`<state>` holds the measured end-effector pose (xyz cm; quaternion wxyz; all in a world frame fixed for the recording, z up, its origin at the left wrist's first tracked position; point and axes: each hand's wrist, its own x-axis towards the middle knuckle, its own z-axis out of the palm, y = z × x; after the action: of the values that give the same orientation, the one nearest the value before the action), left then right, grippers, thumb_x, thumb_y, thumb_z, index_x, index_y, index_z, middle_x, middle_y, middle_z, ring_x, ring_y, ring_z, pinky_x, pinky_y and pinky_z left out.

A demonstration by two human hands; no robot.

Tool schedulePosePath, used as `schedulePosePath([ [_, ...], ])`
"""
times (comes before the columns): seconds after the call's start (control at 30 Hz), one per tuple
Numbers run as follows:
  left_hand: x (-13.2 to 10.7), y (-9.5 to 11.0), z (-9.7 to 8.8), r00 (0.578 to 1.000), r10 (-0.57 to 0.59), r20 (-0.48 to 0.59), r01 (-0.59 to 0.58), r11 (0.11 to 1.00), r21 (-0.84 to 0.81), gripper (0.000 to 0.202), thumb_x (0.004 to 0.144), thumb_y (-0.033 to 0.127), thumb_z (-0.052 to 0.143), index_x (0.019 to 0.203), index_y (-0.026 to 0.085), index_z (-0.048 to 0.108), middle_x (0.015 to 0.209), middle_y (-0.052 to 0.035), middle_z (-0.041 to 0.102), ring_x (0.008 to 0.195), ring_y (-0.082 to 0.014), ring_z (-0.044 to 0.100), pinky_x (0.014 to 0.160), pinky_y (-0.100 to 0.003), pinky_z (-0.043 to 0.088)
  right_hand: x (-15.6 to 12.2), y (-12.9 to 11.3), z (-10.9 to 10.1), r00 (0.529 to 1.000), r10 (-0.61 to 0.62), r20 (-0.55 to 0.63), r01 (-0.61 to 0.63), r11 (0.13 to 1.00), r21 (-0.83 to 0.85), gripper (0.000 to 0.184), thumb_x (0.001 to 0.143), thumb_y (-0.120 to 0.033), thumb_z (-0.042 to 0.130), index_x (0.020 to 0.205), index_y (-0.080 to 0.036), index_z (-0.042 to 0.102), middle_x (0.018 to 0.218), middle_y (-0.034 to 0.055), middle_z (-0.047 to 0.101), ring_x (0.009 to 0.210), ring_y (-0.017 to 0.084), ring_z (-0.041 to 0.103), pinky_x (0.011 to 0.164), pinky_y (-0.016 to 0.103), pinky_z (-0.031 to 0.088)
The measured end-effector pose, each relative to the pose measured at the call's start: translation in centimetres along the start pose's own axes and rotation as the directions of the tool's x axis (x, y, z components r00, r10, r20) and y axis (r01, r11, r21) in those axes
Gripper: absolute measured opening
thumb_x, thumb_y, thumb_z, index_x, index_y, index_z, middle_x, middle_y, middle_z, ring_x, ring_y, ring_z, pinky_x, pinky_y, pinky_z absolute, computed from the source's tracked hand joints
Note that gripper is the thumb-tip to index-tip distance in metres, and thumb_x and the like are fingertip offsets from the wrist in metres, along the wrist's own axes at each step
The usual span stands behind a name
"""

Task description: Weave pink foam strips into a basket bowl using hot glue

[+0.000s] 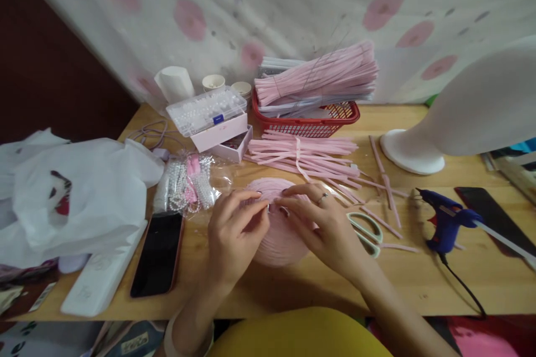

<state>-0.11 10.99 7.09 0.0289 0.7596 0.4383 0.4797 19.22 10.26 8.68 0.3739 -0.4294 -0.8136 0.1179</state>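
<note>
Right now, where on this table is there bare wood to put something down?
Bare wood runs along the near edge, from the phone to the glue gun, and between the red basket and white stand. The left, under plastic bags, and the pink strips are crowded.

pink round coiled disc (280, 237) flat on wooden table, partly hidden under both hands.

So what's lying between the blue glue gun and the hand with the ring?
Scissors with pale green handles and a loose pink strip lie on the table between the right hand and the glue gun, seen in the head view.
</note>
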Motion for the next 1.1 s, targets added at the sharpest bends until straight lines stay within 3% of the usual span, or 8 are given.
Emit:
schedulePosePath([
  [0.1,-0.1,0.3,-0.1,0.986,0.152,-0.068,-0.146,0.986,0.085,0.024,0.080,0.002,0.072,0.098,0.018,0.071,0.096,-0.0032,0.068,0.092,-0.0170,0.065,0.093,-0.041,0.055,-0.2,-1.3,0.5,0.986,0.105,-0.133,-0.095,0.992,0.082,0.013,0.096,-0.015,0.062,0.106,-0.020,0.070,0.103,0.0069,0.069,0.096,0.019,0.065,0.082,0.034,0.053],
  [0.2,-0.3,0.5,-0.4,0.971,0.218,-0.097,-0.205,0.971,0.122,0.028,0.079,0.002,0.073,0.100,0.021,0.070,0.095,-0.0004,0.064,0.092,-0.0144,0.063,0.106,-0.045,0.049,-0.3,-2.3,0.4,0.970,0.165,-0.181,-0.132,0.975,0.180,0.014,0.094,-0.014,0.065,0.106,-0.021,0.068,0.101,0.0037,0.069,0.098,0.016,0.065,0.086,0.030,0.052],
  [0.33,-0.7,0.5,-0.7,0.963,0.244,-0.114,-0.229,0.965,0.128,0.028,0.080,0.003,0.072,0.096,0.025,0.070,0.096,0.0016,0.058,0.091,-0.0123,0.060,0.116,-0.046,0.043,-0.5,-2.9,0.1,0.967,0.206,-0.153,-0.147,0.932,0.330,0.018,0.094,-0.012,0.064,0.107,-0.023,0.065,0.103,0.0012,0.068,0.101,0.013,0.065,0.091,0.027,0.051],
  [0.5,-1.1,0.6,-1.1,0.959,0.265,-0.106,-0.251,0.960,0.124,0.025,0.080,0.005,0.071,0.096,0.025,0.069,0.096,0.0009,0.055,0.091,-0.0132,0.057,0.117,-0.049,0.042,-0.9,-3.0,-0.1,0.922,0.371,-0.107,-0.249,0.782,0.572,0.018,0.093,-0.018,0.069,0.104,-0.026,0.058,0.103,-0.0016,0.064,0.101,0.013,0.063,0.092,0.027,0.051],
  [0.67,-1.0,1.3,-1.0,0.963,0.240,-0.126,-0.234,0.970,0.060,0.020,0.084,0.006,0.069,0.093,0.024,0.068,0.095,0.0017,0.055,0.090,-0.0113,0.059,0.117,-0.049,0.044,-1.0,-3.4,0.1,0.969,0.244,-0.046,-0.176,0.803,0.569,0.009,0.098,-0.013,0.059,0.099,-0.022,0.061,0.103,-0.0004,0.066,0.097,0.011,0.063,0.087,0.024,0.051],
  [0.77,-0.8,1.8,-0.8,0.972,0.197,-0.125,-0.206,0.977,-0.063,0.017,0.088,0.008,0.065,0.100,0.019,0.068,0.095,-0.0006,0.061,0.089,-0.0126,0.063,0.112,-0.053,0.050,-1.0,-3.5,0.5,0.972,0.182,-0.147,-0.084,0.856,0.510,0.014,0.097,-0.007,0.055,0.099,-0.021,0.058,0.098,0.0002,0.065,0.091,0.010,0.063,0.083,0.024,0.052],
  [0.87,-0.6,2.1,-0.6,0.987,0.106,-0.117,-0.127,0.973,-0.192,0.016,0.090,0.014,0.067,0.106,0.014,0.067,0.094,-0.0037,0.066,0.087,-0.0140,0.065,0.105,-0.051,0.057,-0.9,-3.3,0.7,0.966,0.066,-0.250,0.021,0.944,0.331,0.020,0.093,-0.001,0.054,0.101,-0.018,0.058,0.098,0.0026,0.065,0.095,0.011,0.063,0.085,0.025,0.052],
  [1.1,-0.4,2.7,-0.9,0.996,0.070,-0.059,-0.084,0.956,-0.281,0.013,0.093,0.008,0.060,0.100,0.017,0.067,0.088,-0.0020,0.071,0.083,-0.0122,0.067,0.107,-0.047,0.056,-1.0,-3.1,0.3,0.959,-0.079,-0.273,0.140,0.967,0.212,0.026,0.089,0.005,0.053,0.105,-0.014,0.058,0.102,0.0068,0.064,0.095,0.015,0.060,0.086,0.031,0.053],
])
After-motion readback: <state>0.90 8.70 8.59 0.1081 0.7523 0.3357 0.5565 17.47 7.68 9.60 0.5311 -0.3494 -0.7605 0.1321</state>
